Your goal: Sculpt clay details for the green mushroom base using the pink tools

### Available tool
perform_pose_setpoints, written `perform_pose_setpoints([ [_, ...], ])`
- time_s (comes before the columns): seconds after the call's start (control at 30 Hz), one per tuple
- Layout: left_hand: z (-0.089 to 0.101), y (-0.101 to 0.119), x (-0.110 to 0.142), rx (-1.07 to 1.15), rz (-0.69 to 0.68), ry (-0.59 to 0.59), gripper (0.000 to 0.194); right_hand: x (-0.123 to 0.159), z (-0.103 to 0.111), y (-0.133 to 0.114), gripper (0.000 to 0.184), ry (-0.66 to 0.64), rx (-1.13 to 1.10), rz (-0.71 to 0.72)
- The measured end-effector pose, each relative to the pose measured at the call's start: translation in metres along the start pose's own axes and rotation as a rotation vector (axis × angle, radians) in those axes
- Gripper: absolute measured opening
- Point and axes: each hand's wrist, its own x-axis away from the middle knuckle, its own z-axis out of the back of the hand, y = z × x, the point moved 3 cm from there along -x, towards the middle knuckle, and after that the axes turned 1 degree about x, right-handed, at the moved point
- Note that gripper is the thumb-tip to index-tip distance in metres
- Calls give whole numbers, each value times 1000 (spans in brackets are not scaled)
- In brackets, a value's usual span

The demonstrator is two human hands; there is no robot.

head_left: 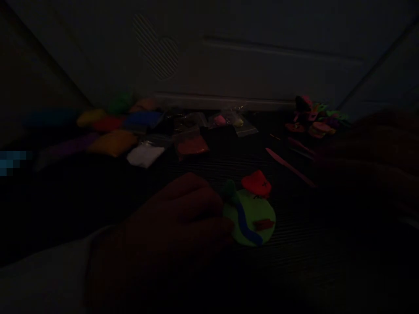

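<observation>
The picture is very dark. A flat green clay disc [253, 216] lies on the dark ribbed surface, with a blue clay strip [246, 226] and a small red patch [263, 224] on it. A red clay piece [257, 182] sits at its top edge. My left hand [173, 226], in a white sleeve, rests with curled fingers closed on the disc's left edge. My right hand [369, 161] is a dim shape at the right, near the pink modelling tool [290, 166]; its fingers do not show.
Bags of coloured clay [113, 141] in yellow, red, blue, purple and white lie at the back left, with clear packets [193, 144] mid-back. A heap of small clay figures [314, 117] stands at the back right, in front of a white panelled wall.
</observation>
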Motion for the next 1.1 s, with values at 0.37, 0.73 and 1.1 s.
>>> perform_pose_setpoints([
  [0.37,11,-21,-2,-227,198,57,11,5,-36,38,36,-230,351,64],
  [0.73,3,-46,-12,-291,299,-121,22,3,-19,12,25,29,229,19],
  [1.1,-3,-45,-32,-173,217,-200,13,6,-13,2,20,60,123,-11],
])
